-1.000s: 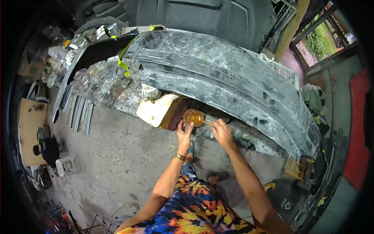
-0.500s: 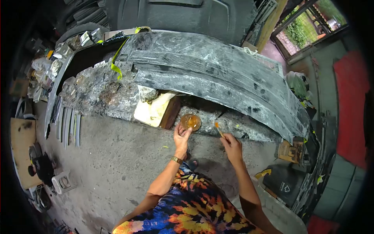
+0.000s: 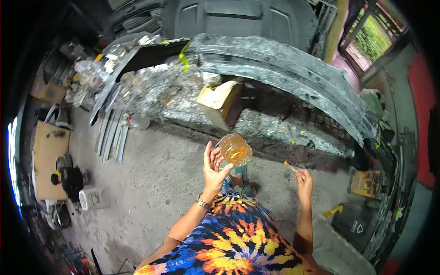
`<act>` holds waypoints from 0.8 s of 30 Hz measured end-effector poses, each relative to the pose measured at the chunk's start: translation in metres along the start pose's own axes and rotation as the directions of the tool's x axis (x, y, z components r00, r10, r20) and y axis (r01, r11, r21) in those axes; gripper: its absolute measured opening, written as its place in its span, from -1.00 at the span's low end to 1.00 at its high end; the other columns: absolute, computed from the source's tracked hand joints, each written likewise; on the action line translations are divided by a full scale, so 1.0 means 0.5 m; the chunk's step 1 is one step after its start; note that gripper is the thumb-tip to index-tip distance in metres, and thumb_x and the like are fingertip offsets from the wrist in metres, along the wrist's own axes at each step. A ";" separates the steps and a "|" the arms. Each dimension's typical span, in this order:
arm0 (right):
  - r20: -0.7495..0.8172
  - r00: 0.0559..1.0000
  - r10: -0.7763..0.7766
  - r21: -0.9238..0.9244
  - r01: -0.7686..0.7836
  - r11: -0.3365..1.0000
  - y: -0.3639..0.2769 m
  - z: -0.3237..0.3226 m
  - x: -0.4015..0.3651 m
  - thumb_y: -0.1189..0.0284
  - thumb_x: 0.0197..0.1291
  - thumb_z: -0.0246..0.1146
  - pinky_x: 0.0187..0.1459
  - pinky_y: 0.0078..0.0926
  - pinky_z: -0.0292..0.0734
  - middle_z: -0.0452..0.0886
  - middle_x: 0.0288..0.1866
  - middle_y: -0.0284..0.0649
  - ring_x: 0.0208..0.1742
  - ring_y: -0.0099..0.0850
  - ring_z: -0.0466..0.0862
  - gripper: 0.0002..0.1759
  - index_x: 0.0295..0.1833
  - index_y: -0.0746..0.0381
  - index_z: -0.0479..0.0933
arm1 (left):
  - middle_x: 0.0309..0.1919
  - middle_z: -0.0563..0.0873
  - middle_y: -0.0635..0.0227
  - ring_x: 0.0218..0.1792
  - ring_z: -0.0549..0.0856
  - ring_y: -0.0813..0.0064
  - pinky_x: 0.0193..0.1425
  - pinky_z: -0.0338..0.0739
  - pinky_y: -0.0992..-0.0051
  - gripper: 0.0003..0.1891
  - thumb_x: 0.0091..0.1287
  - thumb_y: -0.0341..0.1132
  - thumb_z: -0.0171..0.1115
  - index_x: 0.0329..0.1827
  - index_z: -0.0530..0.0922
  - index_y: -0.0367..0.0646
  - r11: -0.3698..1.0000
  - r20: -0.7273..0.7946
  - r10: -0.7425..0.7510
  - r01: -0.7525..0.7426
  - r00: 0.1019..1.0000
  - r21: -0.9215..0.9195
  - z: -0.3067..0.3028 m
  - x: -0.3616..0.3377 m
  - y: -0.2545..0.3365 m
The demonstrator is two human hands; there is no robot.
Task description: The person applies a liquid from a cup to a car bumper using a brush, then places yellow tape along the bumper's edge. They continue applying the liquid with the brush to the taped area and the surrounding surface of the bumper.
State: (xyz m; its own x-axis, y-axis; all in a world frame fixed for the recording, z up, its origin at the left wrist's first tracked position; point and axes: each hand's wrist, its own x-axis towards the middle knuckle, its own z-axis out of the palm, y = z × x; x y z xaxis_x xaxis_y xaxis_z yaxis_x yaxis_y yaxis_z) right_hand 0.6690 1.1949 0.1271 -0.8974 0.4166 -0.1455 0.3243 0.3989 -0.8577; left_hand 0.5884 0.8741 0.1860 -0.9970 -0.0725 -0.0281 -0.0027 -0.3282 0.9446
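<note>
My left hand (image 3: 215, 170) holds a clear round container (image 3: 235, 150) with amber material inside, its fingers and thumb against the near-left side. Off to the right, my right hand (image 3: 304, 180) pinches a small brush-like stick (image 3: 291, 167) whose orange tip points up and left, apart from the container. Beyond both hands lies a long curved grey panel (image 3: 275, 57) with dark spots and whitish smears, resting along a rough, crusted bench (image 3: 178, 98). A block with a yellowish top (image 3: 214, 96) stands on the bench under the panel's near edge.
Grey strips (image 3: 110, 135) lean at the bench's left. A white stool (image 3: 91, 198) and a cardboard sheet (image 3: 51, 160) are at far left. At right are a cardboard box (image 3: 365, 184) and a dark bin (image 3: 355, 223). My sandalled foot (image 3: 250, 189) shows below the container.
The view has shifted, and the bench appears farther up. My left hand has brought the container nearer my body and tilted it. My right hand has moved right, away from it, with the stick.
</note>
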 end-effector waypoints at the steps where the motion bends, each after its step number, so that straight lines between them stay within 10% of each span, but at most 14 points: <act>1: 0.025 1.000 -0.017 0.009 0.017 1.000 -0.005 0.014 0.000 0.51 0.29 0.18 -0.26 -0.47 0.50 0.62 -0.38 -0.22 -0.37 -0.50 0.57 -0.81 -0.04 0.36 0.57 | 0.20 0.44 0.21 0.20 0.50 0.38 0.32 0.41 0.40 0.01 0.08 -0.57 0.44 0.55 -0.05 -0.15 0.999 -0.020 0.035 -0.034 0.999 0.017 -0.015 -0.011 0.018; 11: 0.173 0.981 -0.084 0.583 -0.033 0.812 -0.273 0.197 -0.024 0.47 0.24 0.29 -0.29 -0.62 0.47 0.63 -0.38 -0.28 -0.39 -0.59 0.56 -0.88 -0.16 0.29 0.57 | 0.14 0.48 0.17 0.17 0.53 0.35 0.26 0.48 0.37 -0.10 0.17 -0.55 0.37 0.52 -0.01 -0.15 0.997 -0.253 0.050 -0.062 0.966 -0.037 -0.256 -0.031 0.103; 24: 0.136 0.953 -0.271 0.677 0.110 0.728 -0.683 0.576 -0.014 0.39 0.34 0.22 -0.17 -0.63 0.55 0.66 -0.24 -0.23 -0.26 -0.61 0.60 -0.78 -0.02 0.30 0.55 | 0.00 0.50 0.30 0.05 0.56 0.46 0.15 0.52 0.44 -0.15 0.17 -0.55 0.36 0.49 0.05 -0.13 1.000 -0.163 0.000 0.002 0.987 0.014 -0.600 0.263 0.206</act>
State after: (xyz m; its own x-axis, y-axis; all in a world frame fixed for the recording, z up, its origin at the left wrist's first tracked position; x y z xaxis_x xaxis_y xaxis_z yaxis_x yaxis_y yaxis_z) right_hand 0.4783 0.8203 0.2789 -0.9836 0.1782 0.0264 -0.0655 -0.2167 -0.9740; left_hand 0.4803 0.5484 0.1814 -0.9710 -0.2253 -0.0805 -0.0055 -0.3155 0.9489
